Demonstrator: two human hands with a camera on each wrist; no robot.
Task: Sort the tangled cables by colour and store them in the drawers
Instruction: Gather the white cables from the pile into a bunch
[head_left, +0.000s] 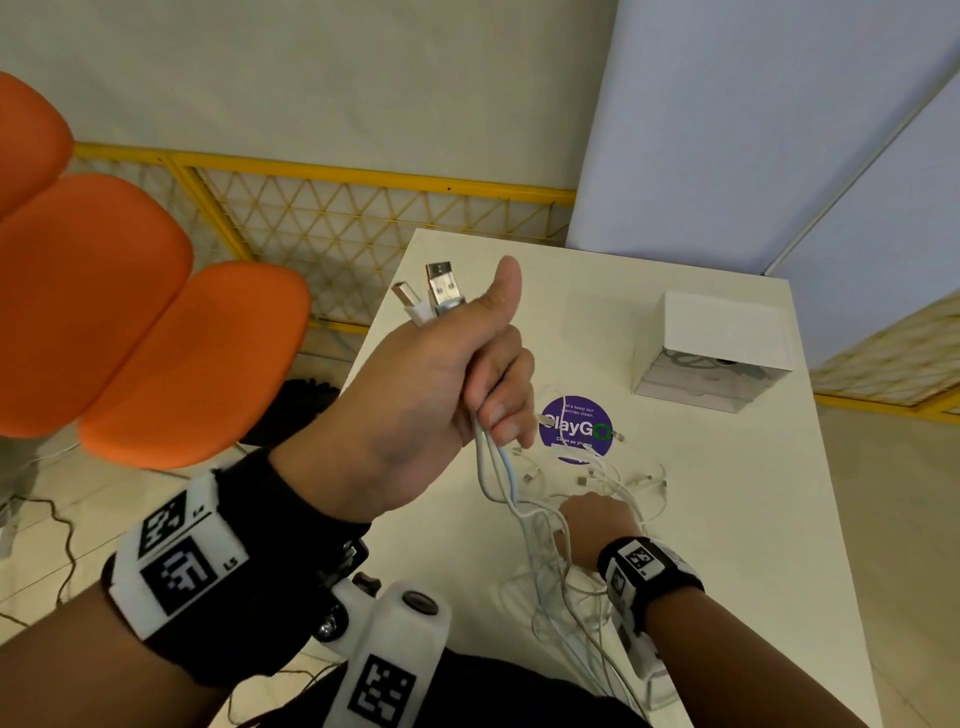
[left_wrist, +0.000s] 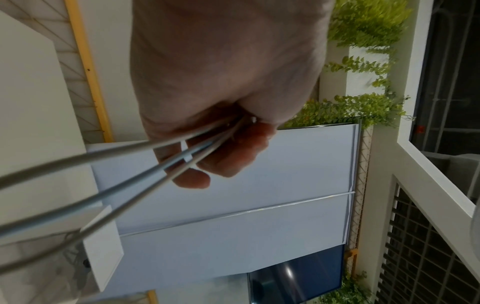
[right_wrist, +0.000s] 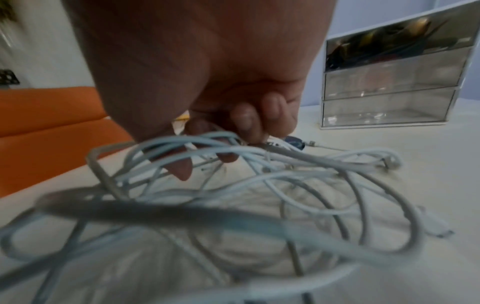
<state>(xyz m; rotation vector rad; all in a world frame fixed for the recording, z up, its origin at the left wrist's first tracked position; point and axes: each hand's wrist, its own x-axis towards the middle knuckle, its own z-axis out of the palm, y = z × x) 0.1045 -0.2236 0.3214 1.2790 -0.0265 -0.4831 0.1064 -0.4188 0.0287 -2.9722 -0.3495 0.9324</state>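
Observation:
My left hand (head_left: 467, 353) is raised above the table's left edge and grips a few white cables (head_left: 493, 467); their USB plugs (head_left: 441, 291) stick up out of the fist. In the left wrist view the cords (left_wrist: 155, 164) run out between the curled fingers (left_wrist: 233, 156). They hang down into a tangle of white cables (head_left: 597, 493) on the white table (head_left: 753, 519). My right hand (head_left: 592, 525) is down in that tangle, fingers (right_wrist: 244, 123) curled round strands of the white cables (right_wrist: 259, 164). The clear drawer unit (head_left: 711, 353) stands at the back right, its drawers (right_wrist: 389, 86) closed.
A purple round sticker (head_left: 576, 423) lies on the table under the far end of the tangle. Orange chairs (head_left: 130, 312) stand to the left, and a yellow mesh fence (head_left: 363, 218) runs behind. A pale blue partition (head_left: 753, 130) rises behind the drawers.

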